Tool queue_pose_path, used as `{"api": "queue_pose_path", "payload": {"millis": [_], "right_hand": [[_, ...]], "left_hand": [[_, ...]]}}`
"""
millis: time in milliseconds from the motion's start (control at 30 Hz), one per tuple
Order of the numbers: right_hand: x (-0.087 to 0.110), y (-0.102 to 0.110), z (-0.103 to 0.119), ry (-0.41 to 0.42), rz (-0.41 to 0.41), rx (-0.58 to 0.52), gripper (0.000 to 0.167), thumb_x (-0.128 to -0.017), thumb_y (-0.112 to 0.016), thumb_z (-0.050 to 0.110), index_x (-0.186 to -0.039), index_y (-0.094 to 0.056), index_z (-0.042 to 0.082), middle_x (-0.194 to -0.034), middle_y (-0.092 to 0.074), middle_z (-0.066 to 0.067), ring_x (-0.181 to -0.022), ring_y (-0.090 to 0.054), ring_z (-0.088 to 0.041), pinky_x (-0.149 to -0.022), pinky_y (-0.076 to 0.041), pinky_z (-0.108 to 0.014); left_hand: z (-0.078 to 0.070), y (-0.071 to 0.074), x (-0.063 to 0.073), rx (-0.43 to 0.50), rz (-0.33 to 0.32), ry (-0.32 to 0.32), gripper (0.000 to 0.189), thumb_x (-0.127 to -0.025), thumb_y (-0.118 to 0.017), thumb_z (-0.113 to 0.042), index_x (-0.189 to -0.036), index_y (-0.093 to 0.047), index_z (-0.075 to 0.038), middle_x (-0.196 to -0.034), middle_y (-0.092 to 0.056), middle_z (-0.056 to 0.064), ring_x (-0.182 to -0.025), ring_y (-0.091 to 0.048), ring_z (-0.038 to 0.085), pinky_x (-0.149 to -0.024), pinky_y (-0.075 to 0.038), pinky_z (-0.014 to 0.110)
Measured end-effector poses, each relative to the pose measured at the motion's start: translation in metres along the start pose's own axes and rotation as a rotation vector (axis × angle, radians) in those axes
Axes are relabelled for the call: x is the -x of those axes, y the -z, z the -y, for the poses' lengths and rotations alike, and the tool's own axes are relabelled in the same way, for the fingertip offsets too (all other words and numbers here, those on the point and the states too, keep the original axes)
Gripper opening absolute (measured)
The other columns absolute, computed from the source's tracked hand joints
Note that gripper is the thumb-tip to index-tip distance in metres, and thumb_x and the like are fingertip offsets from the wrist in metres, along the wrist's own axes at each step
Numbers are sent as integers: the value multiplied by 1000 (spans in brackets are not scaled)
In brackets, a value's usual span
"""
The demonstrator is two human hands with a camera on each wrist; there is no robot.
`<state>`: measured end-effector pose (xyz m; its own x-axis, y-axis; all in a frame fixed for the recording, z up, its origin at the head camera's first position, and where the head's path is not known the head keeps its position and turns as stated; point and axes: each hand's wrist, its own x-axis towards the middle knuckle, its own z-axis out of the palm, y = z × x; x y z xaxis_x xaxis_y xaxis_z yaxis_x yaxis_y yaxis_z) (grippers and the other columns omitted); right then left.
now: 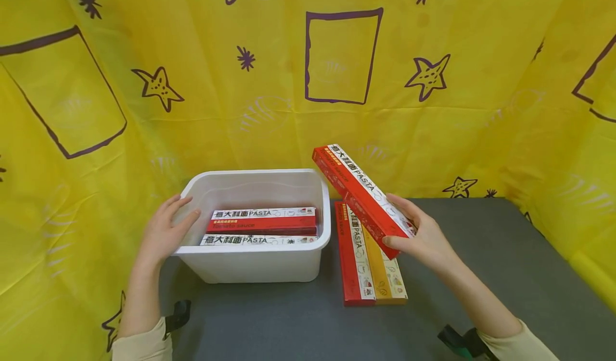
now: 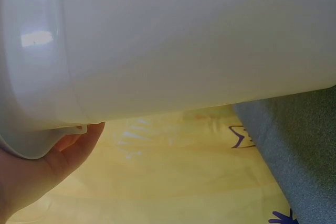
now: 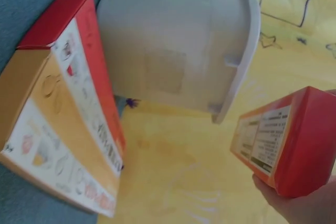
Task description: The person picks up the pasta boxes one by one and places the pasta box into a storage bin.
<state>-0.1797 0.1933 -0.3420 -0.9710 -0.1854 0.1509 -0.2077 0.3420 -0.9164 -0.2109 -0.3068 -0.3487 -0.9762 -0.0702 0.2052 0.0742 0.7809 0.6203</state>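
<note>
My right hand (image 1: pixel 423 238) grips the near end of a red and white pasta box (image 1: pixel 363 195), thumb and fingers on opposite sides. Tilted, that box is raised above the table, to the right of a white plastic bin (image 1: pixel 260 265). At the bin's left end, my left hand (image 1: pixel 166 230) holds the rim; the left wrist view shows fingers (image 2: pixel 86 142) at the rim's outer lip. Inside the bin lie two pasta boxes, a red and white one (image 1: pixel 262 222) and another (image 1: pixel 260 240) partly hidden by the front rim.
Right of the bin, a red pasta box (image 1: pixel 353 275) and a yellow one (image 1: pixel 380 281) lie side by side on the dark grey table (image 1: pixel 269 323), partly under the raised box in view. A yellow patterned cloth (image 1: pixel 212 83) hangs behind and at both sides.
</note>
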Motion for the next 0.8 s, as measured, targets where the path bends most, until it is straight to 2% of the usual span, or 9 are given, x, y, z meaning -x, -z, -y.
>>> {"api": "queue_pose_path", "payload": {"millis": [167, 433, 633, 800], "right_hand": [[-5, -7, 6, 25, 31, -32, 75, -82, -71, 16, -149, -38, 19, -142, -46, -15, -108, -52, -32, -71, -57, -34], [-12, -19, 16, 38, 83, -50, 76, -80, -73, 16, -148, -39, 18, -139, -47, -14, -106, -53, -33, -70, -58, -37], [-19, -27, 24, 54, 124, -34, 76, -79, -72, 17, -148, -40, 19, -143, -46, -11, -109, -52, -32, -73, -57, -38], [-26, -34, 29, 78, 158, 29, 78, -76, -73, 20, -147, -40, 21, -144, -47, -8, -112, -50, -30, -76, -55, -37]], "left_hand": [[-1, 0, 0, 12, -3, -3, 64, -99, -50, -44, -144, -43, 1, -153, -26, 28, -136, -23, 54, -102, -19, 74], [-1, 1, 1, 18, -7, -6, 64, -99, -51, -44, -144, -43, 0, -153, -26, 28, -136, -23, 55, -102, -18, 74], [-2, 1, 1, 15, 4, 13, 65, -99, -50, -45, -145, -42, -1, -154, -25, 27, -136, -22, 54, -101, -19, 75], [-2, 1, 1, 13, 8, 17, 64, -99, -50, -44, -145, -41, 0, -154, -25, 28, -136, -22, 54, -101, -20, 75]]}}
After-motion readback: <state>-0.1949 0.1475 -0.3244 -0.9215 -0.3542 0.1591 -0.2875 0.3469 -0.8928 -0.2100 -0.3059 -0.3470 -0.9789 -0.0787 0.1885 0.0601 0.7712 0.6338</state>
